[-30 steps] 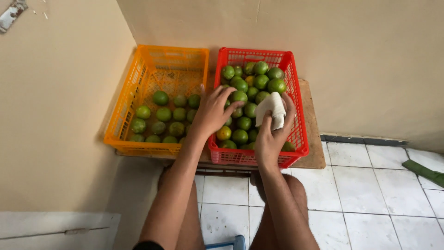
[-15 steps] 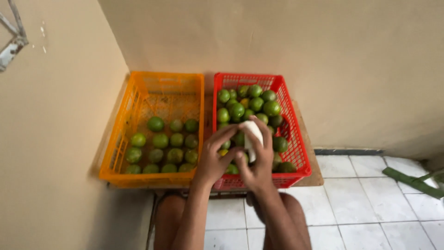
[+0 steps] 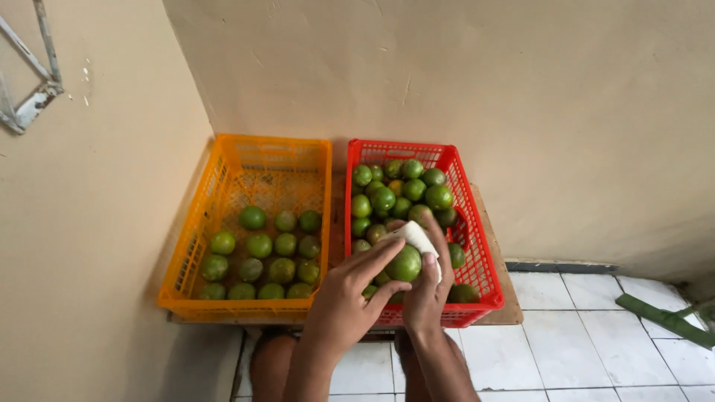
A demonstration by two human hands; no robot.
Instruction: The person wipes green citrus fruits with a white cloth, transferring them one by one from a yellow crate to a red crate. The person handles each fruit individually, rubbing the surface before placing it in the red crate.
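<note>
My left hand (image 3: 348, 298) and my right hand (image 3: 427, 286) are together over the near end of a red crate (image 3: 477, 246). Between them is one green citrus fruit (image 3: 406, 264). A white cloth (image 3: 417, 237) is pressed over the fruit's top by my right hand, while my left hand's fingers hold the fruit from the left. The red crate is heaped with several green citrus fruits (image 3: 395, 190). To its left, an orange crate (image 3: 246, 160) holds several green fruits (image 3: 272, 257) in rows at its near end.
Both crates rest on a low wooden board (image 3: 497, 257) in a corner of beige walls. White floor tiles (image 3: 596, 342) lie at the right, with a green strip (image 3: 663, 318) on them. My knees (image 3: 272, 365) show below the crates.
My hands came together at the near end of the red crate and lifted one green fruit. The white cloth moved from the crate's right side onto that fruit.
</note>
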